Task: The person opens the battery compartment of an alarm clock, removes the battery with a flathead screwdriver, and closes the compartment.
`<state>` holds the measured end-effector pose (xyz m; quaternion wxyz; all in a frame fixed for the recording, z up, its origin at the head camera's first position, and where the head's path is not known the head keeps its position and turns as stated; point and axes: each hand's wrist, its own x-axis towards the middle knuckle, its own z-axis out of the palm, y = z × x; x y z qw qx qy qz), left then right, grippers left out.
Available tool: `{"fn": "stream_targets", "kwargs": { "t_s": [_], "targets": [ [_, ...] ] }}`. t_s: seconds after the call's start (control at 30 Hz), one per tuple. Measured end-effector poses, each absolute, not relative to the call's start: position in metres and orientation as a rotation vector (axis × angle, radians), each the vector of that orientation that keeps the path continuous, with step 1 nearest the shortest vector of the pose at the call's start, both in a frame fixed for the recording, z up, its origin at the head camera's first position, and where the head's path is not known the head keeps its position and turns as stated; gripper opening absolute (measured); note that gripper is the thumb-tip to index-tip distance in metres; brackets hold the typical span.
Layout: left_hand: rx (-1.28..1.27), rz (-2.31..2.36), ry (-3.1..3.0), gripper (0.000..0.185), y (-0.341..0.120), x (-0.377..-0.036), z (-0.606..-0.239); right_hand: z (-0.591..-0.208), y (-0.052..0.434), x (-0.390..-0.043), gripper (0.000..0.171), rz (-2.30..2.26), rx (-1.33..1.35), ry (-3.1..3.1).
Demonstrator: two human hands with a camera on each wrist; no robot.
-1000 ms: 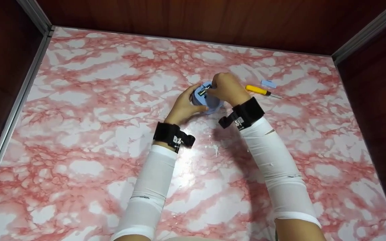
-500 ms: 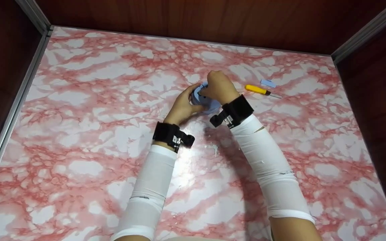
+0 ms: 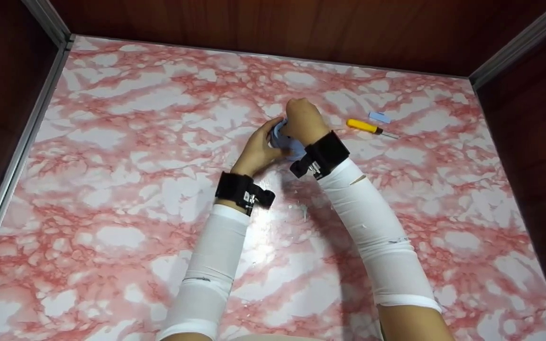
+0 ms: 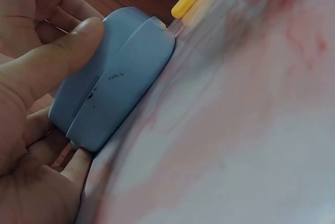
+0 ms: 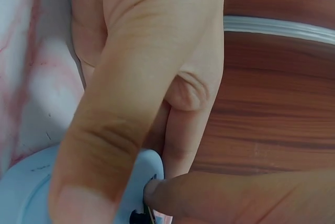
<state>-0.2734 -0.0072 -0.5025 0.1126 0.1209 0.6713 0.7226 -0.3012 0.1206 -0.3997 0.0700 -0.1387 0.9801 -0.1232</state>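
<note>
Left hand [image 3: 258,150] is gripping the blue box [image 4: 112,96], with its thumb [image 4: 55,72] lying on top and its fingers curling under the near side. Right hand [image 3: 301,121] is just beside it, on the far side of the box, and its fingertips [image 5: 157,190] are pressing on a small dark bit [image 5: 140,216] at the box's edge. I cannot tell what that small bit is, because the hand is hiding most of it. The blue box is sitting tilted on the table [image 3: 135,142], right between the two hands.

To do this well, I think the left hand should be holding the box still, so it is not sliding on the smooth table. The right hand should be pushing softly and straight, not hard, so the small bit is not slipping off or popping out. Going slowly is best, because the fingers are covering the spot and it is hard to see.

To the right of the right hand, well apart from it, a yellow tool [image 3: 364,127] is lying on the table. A little blue piece [image 3: 379,117] is lying near the tool, a bit farther away.
</note>
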Motion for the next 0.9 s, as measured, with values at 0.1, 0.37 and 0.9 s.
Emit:
{"fn": "stream_targets", "kwargs": {
  "t_s": [0.1, 0.37, 0.9],
  "targets": [
    [0.354, 2.125, 1.962, 0.086, -0.007, -0.2732, -0.5027, -0.4009, 0.1195, -0.3013, 0.03, -0.336, -0.41, 2.951],
    [0.346, 2.11, 1.993, 0.086, -0.0058, -0.2751, -0.504, -0.4064, 0.1197, -0.303, 0.024, -0.265, -0.46, 2.99],
    [0.331, 2.117, 1.989, 0.086, -0.0055, -0.2737, -0.5029, -0.4076, 0.124, -0.3041, 0.025, -0.309, -0.479, 3.006]
  ]
}}
